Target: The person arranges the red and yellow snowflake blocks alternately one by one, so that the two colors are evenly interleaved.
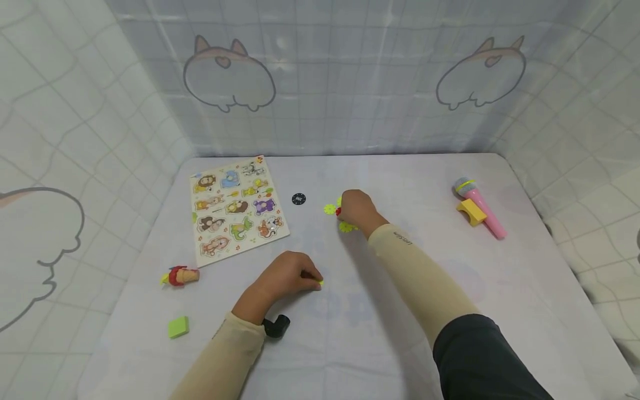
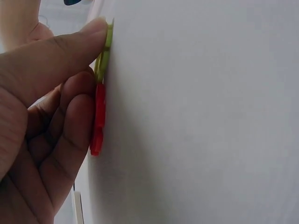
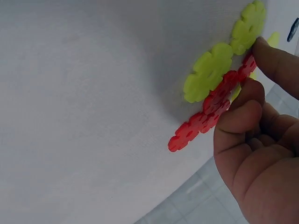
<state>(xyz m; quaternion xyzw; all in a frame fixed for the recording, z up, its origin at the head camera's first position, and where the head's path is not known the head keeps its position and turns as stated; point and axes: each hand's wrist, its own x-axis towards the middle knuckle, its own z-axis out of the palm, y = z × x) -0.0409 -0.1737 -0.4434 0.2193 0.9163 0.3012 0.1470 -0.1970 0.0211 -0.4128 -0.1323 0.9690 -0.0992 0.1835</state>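
In the head view my left hand is low over the table left of centre. Its thumb and fingers pinch a yellow-green flower-shaped plastic disc; a red flower-shaped disc is in line with it, against the fingers. Farther forward, my right hand pinches a red flower-shaped disc between thumb and forefinger. More red discs run on from it in a row. Yellow-green discs lie alongside, one of them just left of this hand. The hand hides part of the cluster in the head view.
An animal puzzle board lies at the left, with a round black piece beside it. Nearer are a small red-and-tan figure and a green block. A pink toy microphone and a yellow arch block are at the right.
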